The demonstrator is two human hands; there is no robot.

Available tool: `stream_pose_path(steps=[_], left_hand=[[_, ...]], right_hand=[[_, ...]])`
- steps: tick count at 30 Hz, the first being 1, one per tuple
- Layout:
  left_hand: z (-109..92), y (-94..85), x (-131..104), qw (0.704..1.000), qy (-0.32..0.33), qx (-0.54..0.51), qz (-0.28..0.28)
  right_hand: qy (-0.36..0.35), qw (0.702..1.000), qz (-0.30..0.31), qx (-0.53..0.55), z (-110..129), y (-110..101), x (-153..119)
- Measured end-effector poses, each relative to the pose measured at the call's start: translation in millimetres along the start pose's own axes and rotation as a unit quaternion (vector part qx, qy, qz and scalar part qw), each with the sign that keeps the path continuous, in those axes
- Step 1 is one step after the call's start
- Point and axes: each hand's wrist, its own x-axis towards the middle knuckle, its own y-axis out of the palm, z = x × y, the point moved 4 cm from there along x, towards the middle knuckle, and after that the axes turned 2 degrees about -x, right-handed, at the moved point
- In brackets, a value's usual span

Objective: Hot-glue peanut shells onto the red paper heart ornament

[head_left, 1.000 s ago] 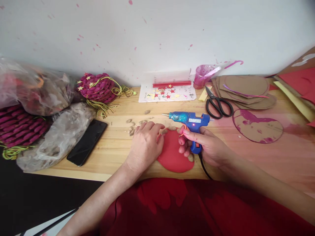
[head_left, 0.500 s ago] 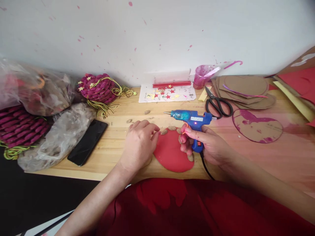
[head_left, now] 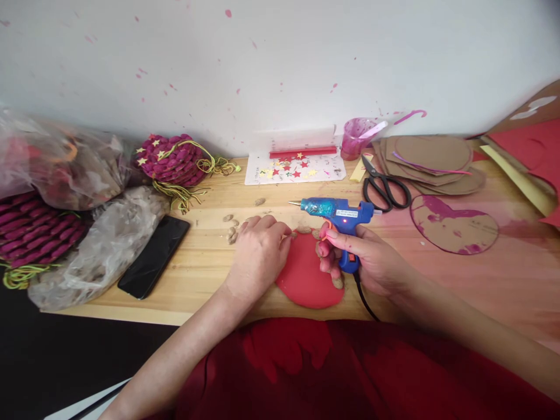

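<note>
A red rounded piece (head_left: 304, 277) lies on the table, with peanut shells (head_left: 310, 231) along its upper and right edge. My left hand (head_left: 260, 248) is over its left rim, fingers curled and the fingertips at a peanut shell (head_left: 295, 234) on the upper left edge; the palm side is hidden. My right hand (head_left: 365, 251) grips a blue hot glue gun (head_left: 345, 214) above the right side of the piece. Its metal nozzle points left, a small light glows on the body, and a finger is at the orange trigger.
Loose peanut shells (head_left: 231, 234) lie left of my left hand. Farther left are a black phone (head_left: 154, 256) and plastic bags (head_left: 98, 245). Behind stand a star-covered sheet (head_left: 254, 172) and a pink cup (head_left: 351, 143). Black scissors (head_left: 385, 192) and cardboard pieces (head_left: 457, 224) lie right.
My left hand has shifted slightly right at the red piece's edge, uncovering loose peanut shells to its left. The glue gun stays in my right hand, and the view has shifted slightly.
</note>
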Motion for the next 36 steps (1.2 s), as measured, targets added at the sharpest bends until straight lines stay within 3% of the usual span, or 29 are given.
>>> stream_pose_path(steps=[8, 13, 17, 19, 21, 22, 26, 29, 32, 36], left_hand=[[-3, 0.8, 4, 0.999, -0.008, 0.016, 0.036], [-3, 1.9, 4, 1.0, -0.001, 0.006, 0.022], [3, 1.9, 2, 0.998, -0.01, -0.061, -0.011], [12, 0.1, 2, 0.987, -0.052, -0.149, -0.029], [24, -0.9, 2, 0.948, -0.126, -0.291, -0.033], [30, -0.6, 1, 0.911, -0.167, -0.376, -0.031], [36, 4.0, -4, 0.703, -0.292, -0.649, 0.011], [29, 5.9, -8, 0.582, -0.33, -0.742, 0.046], [24, 5.2, -10, 0.527, -0.331, -0.782, 0.042], [25, 5.7, -13, 0.523, -0.322, -0.788, 0.032]], right_hand=[[-0.006, 1.0, -0.002, -0.007, -1, 0, 0], [-0.01, 1.0, -0.003, -0.01, 2, 2, -2], [-0.033, 0.999, 0.008, -0.01, 4, 2, -3], [-0.052, 0.999, 0.011, -0.012, 5, 2, -3], [-0.069, 0.997, 0.017, -0.019, 7, 1, -4], [-0.077, 0.996, 0.022, -0.026, 7, 1, -6], [-0.121, 0.985, 0.038, -0.115, 11, 2, -15], [-0.163, 0.966, 0.01, -0.202, 12, 3, -23], [-0.189, 0.948, -0.012, -0.256, 10, 4, -29], [-0.196, 0.939, -0.006, -0.281, 9, 5, -31]])
